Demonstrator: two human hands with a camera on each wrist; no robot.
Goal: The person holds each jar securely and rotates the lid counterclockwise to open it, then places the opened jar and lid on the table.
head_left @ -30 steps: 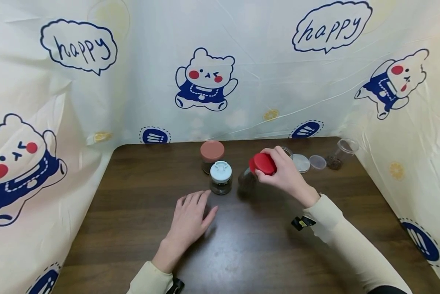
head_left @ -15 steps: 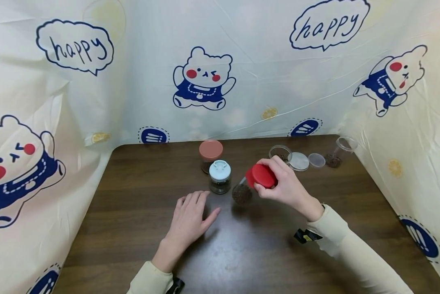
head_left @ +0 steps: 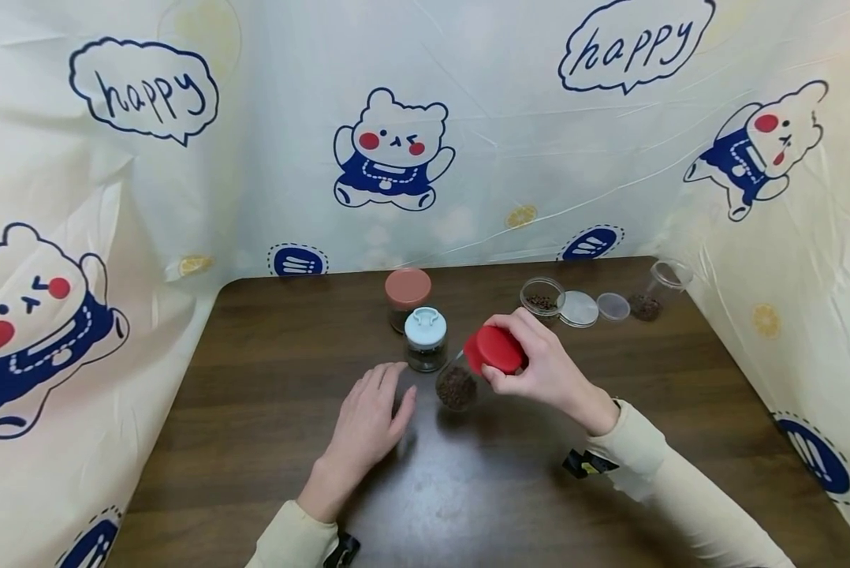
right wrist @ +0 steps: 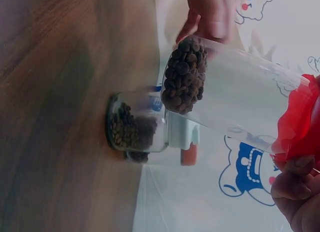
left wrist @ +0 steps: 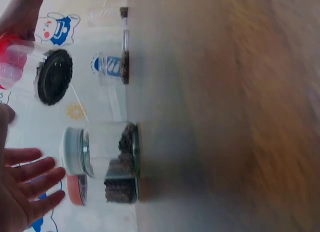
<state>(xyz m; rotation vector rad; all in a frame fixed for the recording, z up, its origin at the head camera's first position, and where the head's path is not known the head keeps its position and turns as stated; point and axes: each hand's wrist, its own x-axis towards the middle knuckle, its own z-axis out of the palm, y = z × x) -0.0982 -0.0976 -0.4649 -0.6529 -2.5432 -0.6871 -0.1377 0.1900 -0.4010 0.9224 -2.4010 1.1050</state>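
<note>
By its red lid (head_left: 499, 349), my right hand (head_left: 542, 371) holds a clear jar (head_left: 456, 388) tilted above the table, its base toward the left. Small dark brown pellets (right wrist: 185, 75) fill the bottom of this jar in the right wrist view. My left hand (head_left: 368, 418) is just left of the jar, its fingers extended and holding nothing. In the left wrist view, its fingers (left wrist: 37, 184) appear beside a glass jar with a light blue lid (left wrist: 73, 151). That jar (head_left: 426, 359) stands upright beyond the left hand and also has dark contents.
Behind the blue-lidded jar stands another jar with a pinkish-red lid (head_left: 408, 288). Toward the back right are an uncovered round container (head_left: 542, 298) with dark pellets, a flat disc (head_left: 579, 308), a small clear lid (head_left: 613, 306) and a clear cup (head_left: 666, 284) with brown contents.
My right hand has brought the red-lidded jar left and closer to me, toward the left hand, uncovering the round container behind. The left hand has shifted only slightly.
</note>
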